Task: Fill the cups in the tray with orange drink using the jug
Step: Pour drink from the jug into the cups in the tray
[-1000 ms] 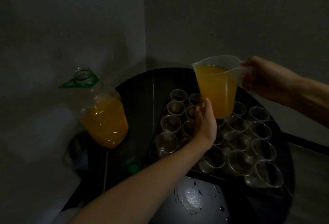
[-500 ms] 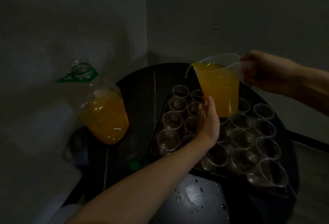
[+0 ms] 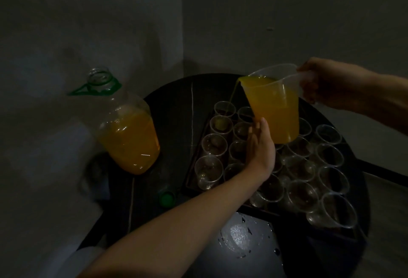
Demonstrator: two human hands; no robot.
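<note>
I have the right hand (image 3: 326, 85) clenched round the handle of the jug (image 3: 273, 110), which is tipped left with its spout above the far-left cups (image 3: 221, 124) of the tray (image 3: 186, 186). A thin stream (image 3: 231, 96) falls there. The left hand (image 3: 260, 145), fingers straight, steadies the jug's base. The empty cups lie nearer and to the right.

The one view is worn on the person's head and looks forward and down onto the tray (image 3: 265, 211) from above its near side. It sits close to the tray (both forearms reach in over it, one from the bottom edge, one from the right). Behind the tray, the wide lens takes in the round table's (image 3: 176, 105) far rim and the wall corner (image 3: 183, 35).
</note>
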